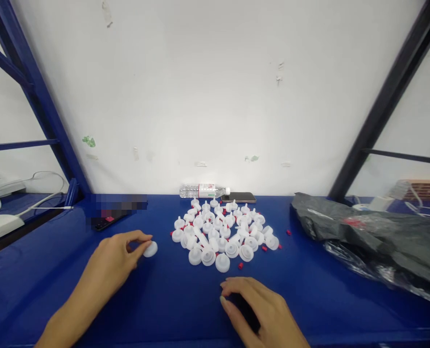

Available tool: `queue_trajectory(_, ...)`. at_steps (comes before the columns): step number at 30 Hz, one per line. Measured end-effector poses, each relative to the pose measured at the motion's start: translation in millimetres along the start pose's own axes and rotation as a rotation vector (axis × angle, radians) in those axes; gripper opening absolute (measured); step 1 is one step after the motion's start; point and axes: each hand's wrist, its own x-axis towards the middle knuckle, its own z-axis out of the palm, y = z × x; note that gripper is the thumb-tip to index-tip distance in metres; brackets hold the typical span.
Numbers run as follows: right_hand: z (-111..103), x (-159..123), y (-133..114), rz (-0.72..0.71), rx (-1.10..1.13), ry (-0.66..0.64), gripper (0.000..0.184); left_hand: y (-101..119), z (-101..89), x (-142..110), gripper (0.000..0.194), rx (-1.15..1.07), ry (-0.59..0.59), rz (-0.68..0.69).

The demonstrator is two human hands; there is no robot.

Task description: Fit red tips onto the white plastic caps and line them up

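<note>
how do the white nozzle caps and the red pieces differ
White nozzle caps are larger; red pieces are tiny. The caps have wide round bases; the red pieces are stubby. Most caps are heaped together; several red pieces lie around the heap's edge. Both kinds lie on the blue table.

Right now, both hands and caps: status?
Left hand: pinching white cap. Right hand: fingers parted, nothing visible held. Bottle, phone behind cap pile.
</note>
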Motion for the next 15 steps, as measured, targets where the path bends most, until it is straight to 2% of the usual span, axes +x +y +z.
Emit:
queue_trajectory(3,1,0,1,-0.059,0.002,0.016,0.016,-6,-12.3,26,0.031,0.094,-0.012,-0.043)
queue_trajectory(6,3,0,3,-0.091,-0.004,0.027,0.018,2,-17.5,52,0.019,0.212,-0.066,-0.070)
queue_trajectory(11,6,0,6,-0.113,-0.001,0.020,0.020,18,-17.6,105,0.010,0.275,-0.076,-0.080)
queue_trajectory(15,9,0,10,-0.120,0.007,0.026,0.023,18,-12.3,136,0.008,0.242,-0.101,-0.104)
